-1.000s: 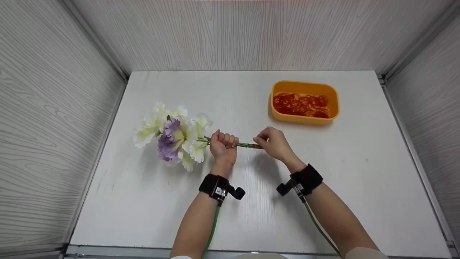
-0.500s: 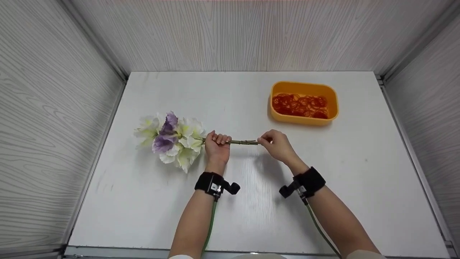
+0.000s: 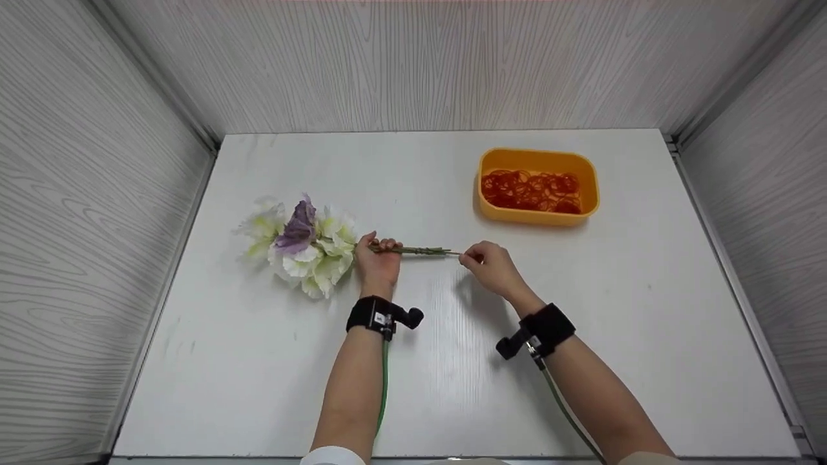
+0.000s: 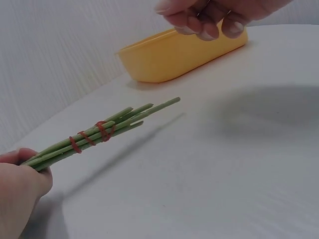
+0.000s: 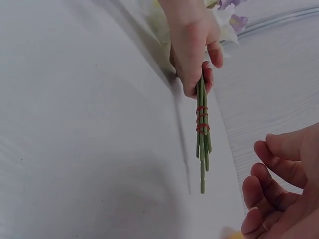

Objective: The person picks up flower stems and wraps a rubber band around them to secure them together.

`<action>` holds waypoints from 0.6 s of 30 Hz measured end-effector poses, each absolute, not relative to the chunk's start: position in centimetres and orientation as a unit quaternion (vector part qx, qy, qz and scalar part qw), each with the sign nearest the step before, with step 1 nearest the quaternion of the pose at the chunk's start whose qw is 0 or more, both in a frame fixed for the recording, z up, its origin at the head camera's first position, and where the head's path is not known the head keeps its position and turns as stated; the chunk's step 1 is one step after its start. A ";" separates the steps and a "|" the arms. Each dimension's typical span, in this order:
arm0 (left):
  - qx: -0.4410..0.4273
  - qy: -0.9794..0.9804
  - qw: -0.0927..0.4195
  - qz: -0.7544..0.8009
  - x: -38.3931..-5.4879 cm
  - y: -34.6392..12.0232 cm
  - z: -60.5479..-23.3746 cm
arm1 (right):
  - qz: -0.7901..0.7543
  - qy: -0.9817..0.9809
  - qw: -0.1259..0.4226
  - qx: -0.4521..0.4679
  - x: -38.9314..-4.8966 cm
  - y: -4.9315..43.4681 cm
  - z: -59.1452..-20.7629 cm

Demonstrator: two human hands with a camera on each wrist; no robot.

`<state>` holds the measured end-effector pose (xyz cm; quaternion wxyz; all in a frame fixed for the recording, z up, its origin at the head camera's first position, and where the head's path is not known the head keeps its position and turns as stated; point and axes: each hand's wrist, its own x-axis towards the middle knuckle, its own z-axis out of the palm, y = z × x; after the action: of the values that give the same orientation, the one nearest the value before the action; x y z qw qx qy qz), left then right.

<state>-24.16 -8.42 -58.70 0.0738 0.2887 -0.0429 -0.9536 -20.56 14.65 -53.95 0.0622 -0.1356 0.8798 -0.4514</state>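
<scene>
My left hand (image 3: 379,263) grips a bunch of white and purple flowers (image 3: 298,240) by its green stems (image 3: 418,251), just below the blooms. The bunch lies sideways, with blooms to the left and cut ends to the right. Red rubber bands (image 4: 103,131) wind round the stems between the left hand and the cut ends, as both wrist views show. One stem sticks out past the others. My right hand (image 3: 495,268) hovers just beyond the stem ends. Its fingers (image 5: 271,191) are loosely bent with nothing between them in the wrist views.
A yellow-orange box (image 3: 539,217) stands at the back right of the white table (image 3: 620,361). Many red rubber bands (image 3: 531,192) lie inside it. Pale wood-grain walls (image 3: 413,71) enclose the table at the back and both sides.
My left hand has moved left with the flowers. The stem ends have drawn away from my right hand, whose fingers were right at them before.
</scene>
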 end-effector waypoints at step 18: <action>0.328 -0.289 -0.113 -0.892 -24.1 -12.3 -57.5 | -0.456 0.878 0.070 -0.125 -20.8 15.3 -55.0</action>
<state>-24.05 -12.32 -57.49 -0.1134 0.3284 -0.2887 -0.8922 -20.82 15.32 -54.98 0.0704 -0.1250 0.8782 -0.4562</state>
